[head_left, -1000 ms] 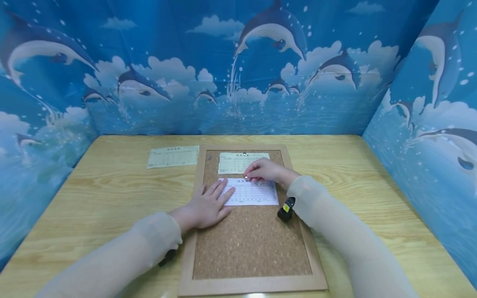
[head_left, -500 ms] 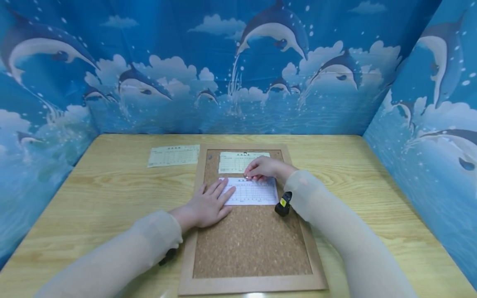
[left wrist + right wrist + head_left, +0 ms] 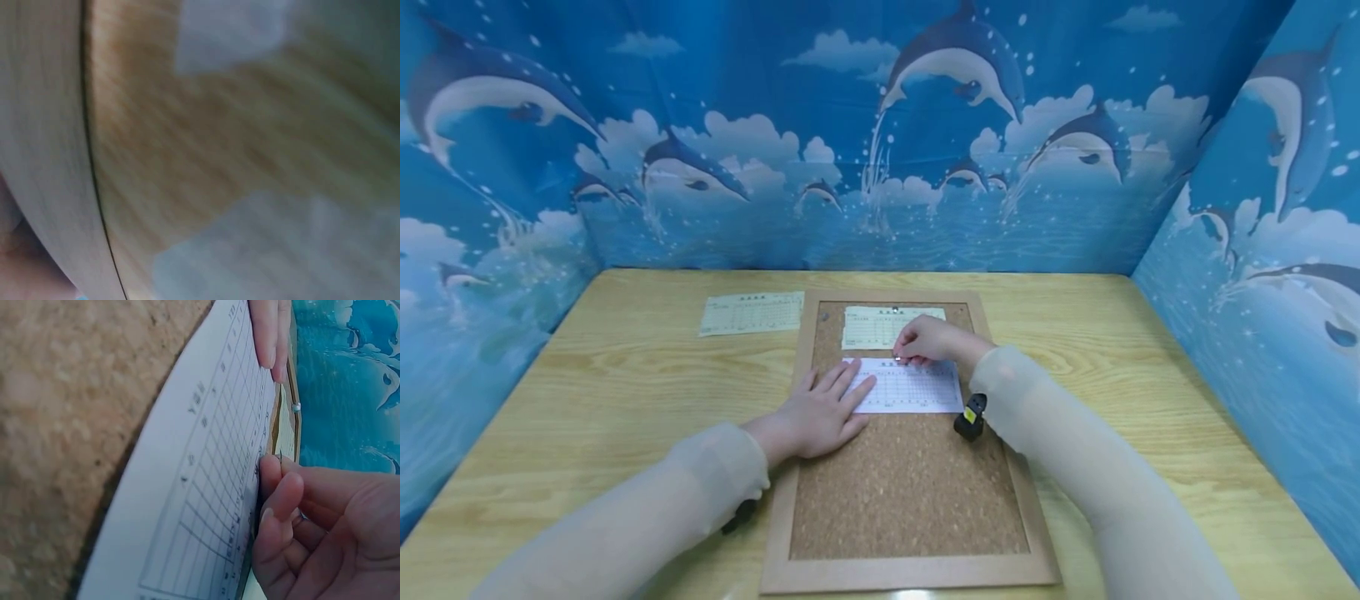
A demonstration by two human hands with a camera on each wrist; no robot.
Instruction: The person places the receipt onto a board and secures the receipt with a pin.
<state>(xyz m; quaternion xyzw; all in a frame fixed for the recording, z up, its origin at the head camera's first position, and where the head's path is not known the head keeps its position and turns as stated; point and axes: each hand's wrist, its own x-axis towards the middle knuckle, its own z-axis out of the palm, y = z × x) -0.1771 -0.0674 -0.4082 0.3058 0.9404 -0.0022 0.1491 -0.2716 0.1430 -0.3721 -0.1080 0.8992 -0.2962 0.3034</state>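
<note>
A white printed form (image 3: 917,392) lies on the cork board (image 3: 910,492). My left hand (image 3: 823,412) rests flat with fingers spread, its fingertips over the form's left side. At the form's top edge, my right hand (image 3: 927,340) pinches a small silver thumbtack (image 3: 897,358) between thumb and fingers. The right wrist view shows the thin metal tip (image 3: 280,456) between those fingertips, close to the paper. Just above, a pale green printed slip (image 3: 868,327) lies on the board with another tack (image 3: 895,310) at its top, partly covered by my right hand.
A second pale green slip (image 3: 751,314) lies on the wooden table (image 3: 625,400) left of the board. A dull tack (image 3: 824,317) sits near the board's upper left corner. The board has a raised wooden frame (image 3: 910,575). A blue dolphin curtain (image 3: 760,225) stands behind the table.
Both hands stay at the same places on the form. The right wrist and its black camera shift slightly while the fingers keep pinching the thumbtack; the head view drifts a little.
</note>
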